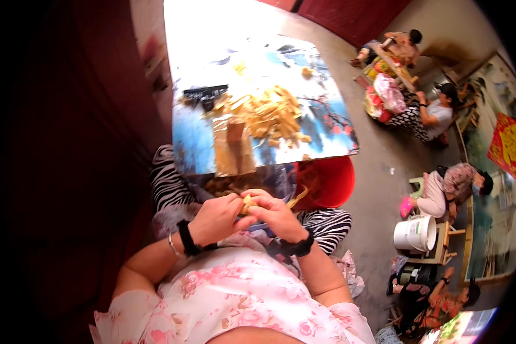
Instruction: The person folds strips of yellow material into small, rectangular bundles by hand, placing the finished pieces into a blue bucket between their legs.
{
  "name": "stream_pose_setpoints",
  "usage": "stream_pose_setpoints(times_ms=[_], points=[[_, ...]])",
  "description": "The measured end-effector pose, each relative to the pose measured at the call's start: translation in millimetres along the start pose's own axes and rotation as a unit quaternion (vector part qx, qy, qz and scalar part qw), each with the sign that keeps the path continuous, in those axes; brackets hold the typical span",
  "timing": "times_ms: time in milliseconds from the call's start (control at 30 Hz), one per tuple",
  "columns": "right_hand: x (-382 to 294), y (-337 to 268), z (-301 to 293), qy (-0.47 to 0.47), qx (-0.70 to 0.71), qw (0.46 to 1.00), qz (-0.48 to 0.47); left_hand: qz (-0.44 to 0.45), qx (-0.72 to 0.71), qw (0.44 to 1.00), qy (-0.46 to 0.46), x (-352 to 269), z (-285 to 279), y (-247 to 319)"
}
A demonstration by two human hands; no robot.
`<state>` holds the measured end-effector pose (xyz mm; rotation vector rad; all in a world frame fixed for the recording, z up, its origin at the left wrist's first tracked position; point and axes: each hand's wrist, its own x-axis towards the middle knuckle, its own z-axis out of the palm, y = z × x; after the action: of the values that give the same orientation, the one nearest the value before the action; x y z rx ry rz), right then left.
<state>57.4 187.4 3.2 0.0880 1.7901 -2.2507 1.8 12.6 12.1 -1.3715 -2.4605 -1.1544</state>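
Note:
My left hand [217,218] and my right hand [279,215] meet over my lap. Between their fingertips is a small yellow piece [248,204], partly hidden by the fingers; its exact kind is unclear. A yellow strip [299,198] shows just beyond my right hand, by the bucket. Ahead, a low table with a printed top [193,150] bears a heap of pale yellow flat strips [271,109]. A clear brownish plastic packet [234,148] lies at its near edge. Under that edge, a plastic-lined container [284,180] holds brownish-yellow pieces.
A red bucket [342,185] stands right of my knees. On the tabletop lies a black object [206,94]. At the right, several people sit along the wall, near a white bucket [415,234] and a pink plastic bag [389,92]. A dark red surface [90,172] rises at my left.

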Motion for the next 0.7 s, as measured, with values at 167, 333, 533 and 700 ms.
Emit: stream_pose_setpoints(times_ms=[167,333,533,700], points=[[-7,-20,-6,0.009,-0.038,0.999,0.016,-0.039,-0.192,0.977,-0.083,0,-4,-21],[-9,-25,-12,-0.069,-0.187,0.978,0.064,-0.183,-0.349,0.912,-0.114,-10,0,-24],[-15,-21,-29,0.065,-0.006,0.992,0.110,-0.223,-0.423,0.873,-0.092,-18,-17,-17],[-15,-20,-30,0.068,-0.053,0.992,0.092,-0.166,-0.434,0.882,-0.083,-20,-26,-6]])
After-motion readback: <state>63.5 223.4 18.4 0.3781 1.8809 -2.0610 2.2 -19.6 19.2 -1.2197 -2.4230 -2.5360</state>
